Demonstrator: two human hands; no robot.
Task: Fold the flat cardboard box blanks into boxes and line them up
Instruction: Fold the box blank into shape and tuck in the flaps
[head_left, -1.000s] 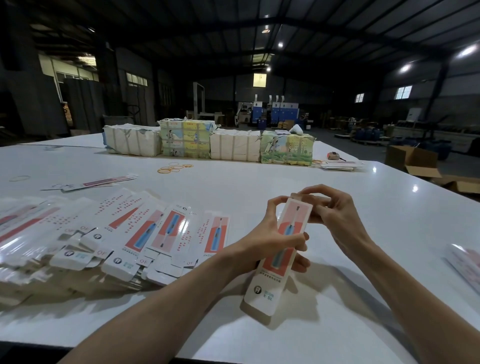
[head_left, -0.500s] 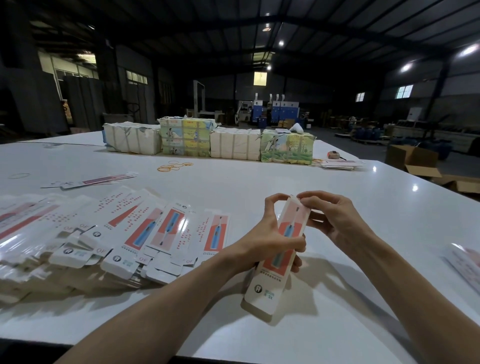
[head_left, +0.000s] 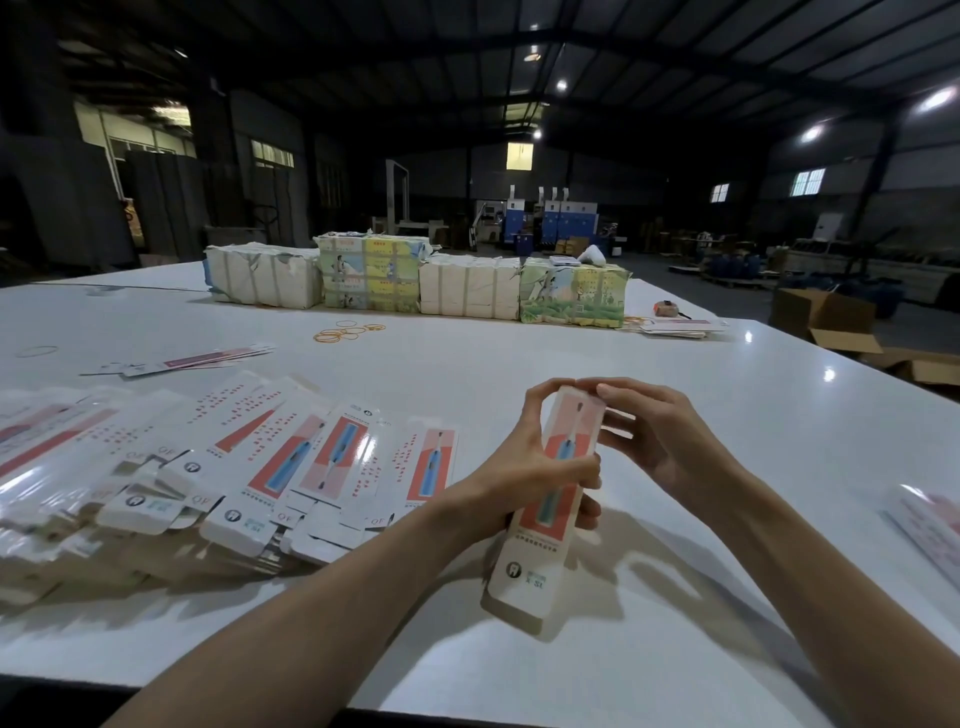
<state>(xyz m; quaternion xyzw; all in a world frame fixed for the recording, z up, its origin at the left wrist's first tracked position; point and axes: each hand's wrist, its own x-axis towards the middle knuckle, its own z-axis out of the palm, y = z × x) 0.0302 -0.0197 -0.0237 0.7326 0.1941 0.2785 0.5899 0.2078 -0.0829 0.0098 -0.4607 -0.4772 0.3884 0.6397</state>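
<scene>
head view: the left hand (head_left: 524, 478) grips the long box (head_left: 550, 499) around its middle, held above the white table (head_left: 675, 374); the right hand (head_left: 660, 436) pinches its top end. flat blanks (head_left: 249, 467) lie fanned to the left.

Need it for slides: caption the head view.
Left hand grips a toothbrush box while right hand pinches its top end; flat blanks fanned alongside.

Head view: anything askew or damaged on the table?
Yes. The white paper-wrapped bundle at far left has torn wrapping; the printed flat cardboard blanks near left lie splayed in a slumped heap.
</scene>
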